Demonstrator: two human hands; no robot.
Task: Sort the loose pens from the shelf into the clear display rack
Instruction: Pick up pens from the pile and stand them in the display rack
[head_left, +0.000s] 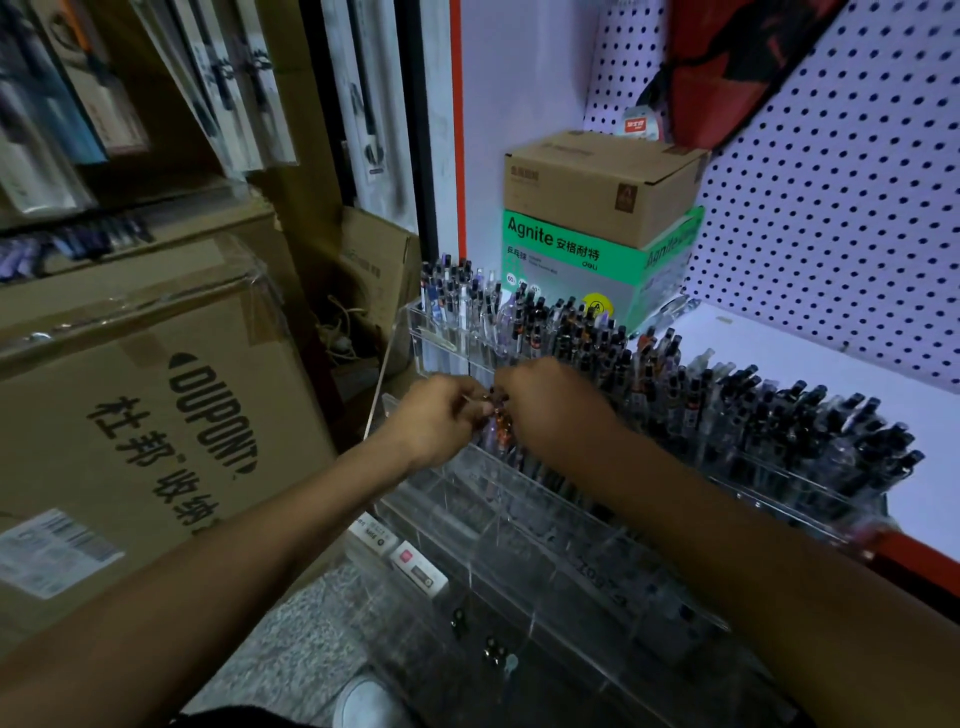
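The clear display rack stands on the white shelf, its tiers packed with several upright pens. My left hand and my right hand meet over the rack's left middle tier. Between them they pinch a small bunch of pens with purple and orange barrels, tips pointing down into a compartment. Which fingers hold which pen is hidden by the hands. The lower front compartments look mostly bare, with a few small dark bits in them.
A green and grey Agnite box with a brown carton on top stands at the shelf's back. White pegboard lines the right wall. Large taped cartons stack at the left. My shoe is on the speckled floor.
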